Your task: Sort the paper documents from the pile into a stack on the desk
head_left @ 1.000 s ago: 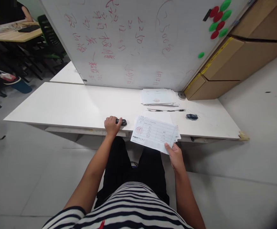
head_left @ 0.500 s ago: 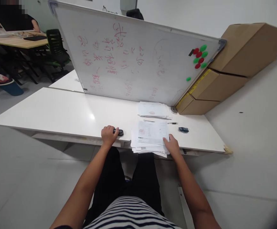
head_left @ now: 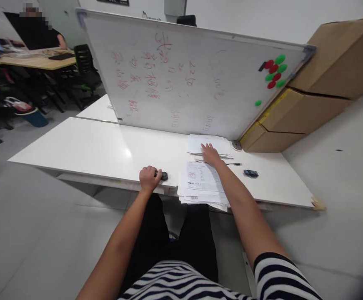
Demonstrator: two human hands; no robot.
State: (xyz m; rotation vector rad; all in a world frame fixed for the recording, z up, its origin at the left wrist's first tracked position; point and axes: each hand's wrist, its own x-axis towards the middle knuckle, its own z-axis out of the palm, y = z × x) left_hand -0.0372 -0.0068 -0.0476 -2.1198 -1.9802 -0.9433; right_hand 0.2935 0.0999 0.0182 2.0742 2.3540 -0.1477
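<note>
My left hand (head_left: 149, 179) is wrapped round a black stapler (head_left: 164, 176) at the front edge of the white desk, with the stapler's rounded end sticking out to the right. A near stack of printed papers (head_left: 198, 187) overhangs the desk edge; its top sheet bears a red round stamp. Reaching over that stack, my right hand (head_left: 211, 154) lies with fingers spread on the far stack of papers (head_left: 196, 142), below the whiteboard. Whether the right fingertips press on the top sheet or just hover is hard to tell.
A whiteboard (head_left: 168, 83) with red writing and round magnets leans behind the desk (head_left: 100, 146). Cardboard boxes (head_left: 319, 112) are stacked at the right. A dark blue object (head_left: 250, 173) and a pen (head_left: 234, 164) lie right of the papers. Another person sits far left.
My right hand has left the near stack's right edge and moved forward onto the far stack. My left hand keeps its hold on the stapler. The view has shifted slightly.
</note>
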